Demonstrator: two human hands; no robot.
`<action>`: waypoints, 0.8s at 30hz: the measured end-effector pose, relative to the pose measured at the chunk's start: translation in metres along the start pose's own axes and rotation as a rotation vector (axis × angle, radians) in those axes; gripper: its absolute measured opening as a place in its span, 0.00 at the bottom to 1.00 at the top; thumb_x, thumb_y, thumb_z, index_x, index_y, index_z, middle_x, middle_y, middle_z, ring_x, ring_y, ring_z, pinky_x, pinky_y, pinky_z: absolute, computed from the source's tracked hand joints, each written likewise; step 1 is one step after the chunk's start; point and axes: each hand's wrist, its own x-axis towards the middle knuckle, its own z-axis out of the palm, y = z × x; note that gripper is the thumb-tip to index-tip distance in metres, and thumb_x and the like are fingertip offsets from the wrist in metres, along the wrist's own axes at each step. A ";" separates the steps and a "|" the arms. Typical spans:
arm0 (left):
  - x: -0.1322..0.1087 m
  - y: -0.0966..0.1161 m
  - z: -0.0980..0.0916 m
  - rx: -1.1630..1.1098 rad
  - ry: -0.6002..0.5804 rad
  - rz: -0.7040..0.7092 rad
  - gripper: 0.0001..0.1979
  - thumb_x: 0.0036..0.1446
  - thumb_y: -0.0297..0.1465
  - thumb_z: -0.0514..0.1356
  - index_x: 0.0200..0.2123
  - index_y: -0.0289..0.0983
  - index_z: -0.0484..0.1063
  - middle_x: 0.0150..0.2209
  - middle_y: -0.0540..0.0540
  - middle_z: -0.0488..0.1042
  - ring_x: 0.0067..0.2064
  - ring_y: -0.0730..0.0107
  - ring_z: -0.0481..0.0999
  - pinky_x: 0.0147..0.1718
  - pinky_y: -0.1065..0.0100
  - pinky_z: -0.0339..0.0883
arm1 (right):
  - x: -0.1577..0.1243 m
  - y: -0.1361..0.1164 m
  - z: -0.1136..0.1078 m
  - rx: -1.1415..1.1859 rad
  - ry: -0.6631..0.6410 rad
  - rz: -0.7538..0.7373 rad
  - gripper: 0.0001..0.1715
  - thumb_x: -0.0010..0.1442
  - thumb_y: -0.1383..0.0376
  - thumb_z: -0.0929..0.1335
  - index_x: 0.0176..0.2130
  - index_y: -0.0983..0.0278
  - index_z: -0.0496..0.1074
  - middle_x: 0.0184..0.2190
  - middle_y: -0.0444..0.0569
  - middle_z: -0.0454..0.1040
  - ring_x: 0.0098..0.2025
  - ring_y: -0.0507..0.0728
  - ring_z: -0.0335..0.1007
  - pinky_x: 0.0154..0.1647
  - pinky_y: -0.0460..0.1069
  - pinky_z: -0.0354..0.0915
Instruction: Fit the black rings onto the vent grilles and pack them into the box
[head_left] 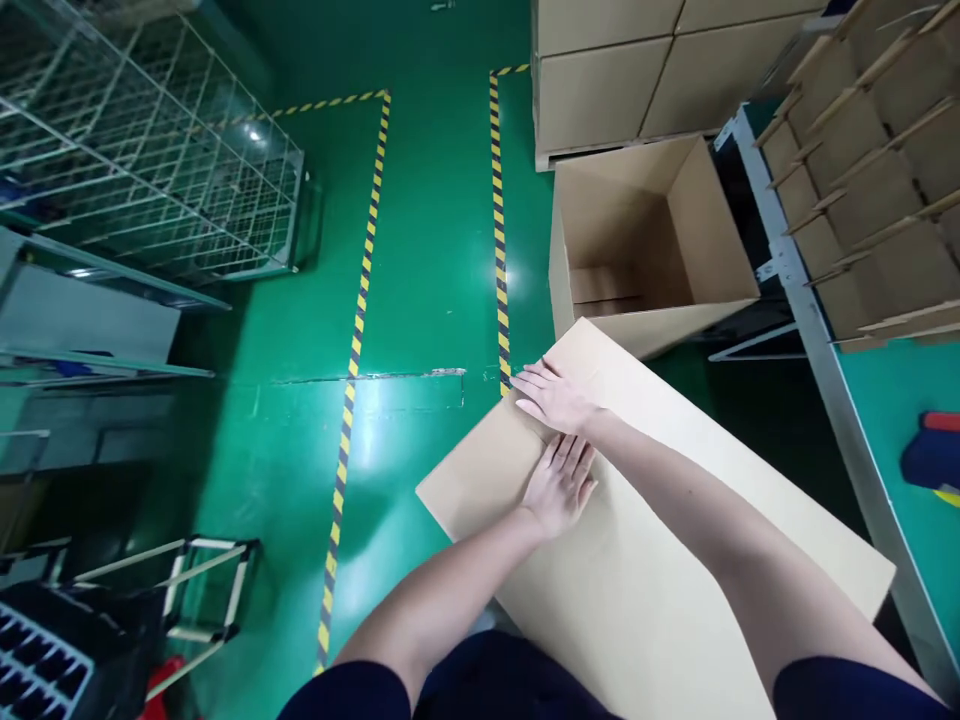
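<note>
A large brown cardboard box (622,590) lies in front of me, turned at an angle, its top panels facing up. My left hand (559,487) rests flat on the cardboard with its fingers stretched out. Just beyond it, my right hand (555,398) presses on the panel near the far left edge, palm down and fingers extended. The two hands are almost touching each other. Neither one grasps anything. The underside of this box is hidden from me.
An open-topped cardboard box (652,240) stands just beyond, before stacked cartons (607,100). On the right, a metal-framed table (862,430) bears cardboard dividers (885,180). Wire cage (247,200) stands at left. Striped tape (360,300) marks the green floor.
</note>
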 end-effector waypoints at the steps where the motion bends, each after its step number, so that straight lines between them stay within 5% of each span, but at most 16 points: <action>1: -0.001 -0.003 0.004 0.010 -0.027 0.008 0.27 0.69 0.40 0.46 0.64 0.30 0.60 0.64 0.36 0.64 0.68 0.55 0.57 0.68 0.53 0.42 | -0.008 -0.006 -0.005 0.011 0.022 0.042 0.30 0.72 0.54 0.55 0.65 0.65 0.62 0.63 0.53 0.66 0.68 0.62 0.53 0.71 0.63 0.44; 3: -0.002 -0.005 0.007 0.027 -0.065 0.033 0.25 0.69 0.38 0.46 0.63 0.31 0.62 0.63 0.35 0.66 0.67 0.53 0.59 0.68 0.51 0.43 | -0.045 -0.020 -0.015 0.016 0.101 0.173 0.34 0.71 0.53 0.54 0.69 0.66 0.53 0.68 0.53 0.57 0.71 0.63 0.44 0.72 0.64 0.41; 6: 0.001 -0.003 0.002 0.045 -0.047 0.022 0.28 0.68 0.35 0.47 0.67 0.29 0.54 0.68 0.33 0.55 0.71 0.49 0.49 0.67 0.47 0.44 | -0.135 -0.049 -0.017 -0.050 0.247 0.486 0.39 0.70 0.51 0.53 0.72 0.67 0.41 0.71 0.56 0.47 0.73 0.69 0.33 0.71 0.70 0.35; 9: 0.013 -0.006 -0.003 0.020 -0.031 0.015 0.29 0.68 0.35 0.46 0.69 0.29 0.50 0.70 0.31 0.48 0.72 0.48 0.42 0.67 0.45 0.43 | -0.211 -0.071 0.009 -0.161 0.344 0.822 0.41 0.70 0.52 0.55 0.72 0.69 0.39 0.69 0.62 0.52 0.72 0.71 0.36 0.69 0.72 0.35; 11: 0.021 -0.004 -0.005 0.001 -0.024 0.034 0.29 0.69 0.35 0.45 0.68 0.28 0.51 0.70 0.29 0.47 0.72 0.48 0.41 0.68 0.44 0.42 | -0.240 -0.069 0.031 -0.141 0.296 0.909 0.40 0.70 0.52 0.57 0.72 0.66 0.41 0.69 0.59 0.54 0.72 0.68 0.40 0.70 0.70 0.37; 15: 0.032 0.024 -0.009 -0.001 0.001 -0.022 0.29 0.69 0.35 0.42 0.68 0.24 0.50 0.70 0.25 0.45 0.72 0.46 0.39 0.67 0.43 0.40 | -0.255 -0.054 0.050 -0.038 0.302 0.906 0.40 0.70 0.51 0.58 0.71 0.68 0.44 0.70 0.56 0.49 0.73 0.64 0.38 0.72 0.67 0.37; 18: 0.042 0.059 -0.007 0.009 0.072 -0.245 0.32 0.69 0.38 0.42 0.67 0.19 0.48 0.69 0.19 0.43 0.72 0.40 0.37 0.66 0.38 0.40 | -0.252 -0.061 0.046 -0.002 0.422 0.885 0.39 0.70 0.52 0.58 0.70 0.72 0.48 0.69 0.59 0.52 0.72 0.64 0.39 0.72 0.66 0.40; 21: 0.053 0.086 -0.002 0.039 0.172 -0.362 0.34 0.68 0.41 0.43 0.68 0.22 0.48 0.69 0.19 0.43 0.71 0.39 0.40 0.64 0.33 0.38 | -0.257 -0.070 0.041 0.075 0.586 0.857 0.32 0.70 0.56 0.58 0.67 0.69 0.56 0.65 0.59 0.62 0.69 0.62 0.50 0.70 0.62 0.52; 24: 0.059 0.094 0.004 0.072 0.201 -0.298 0.32 0.69 0.40 0.42 0.68 0.26 0.50 0.69 0.21 0.46 0.71 0.44 0.42 0.64 0.33 0.36 | -0.287 -0.040 0.019 0.105 0.721 0.784 0.25 0.70 0.58 0.58 0.61 0.64 0.63 0.57 0.55 0.70 0.62 0.59 0.63 0.65 0.57 0.63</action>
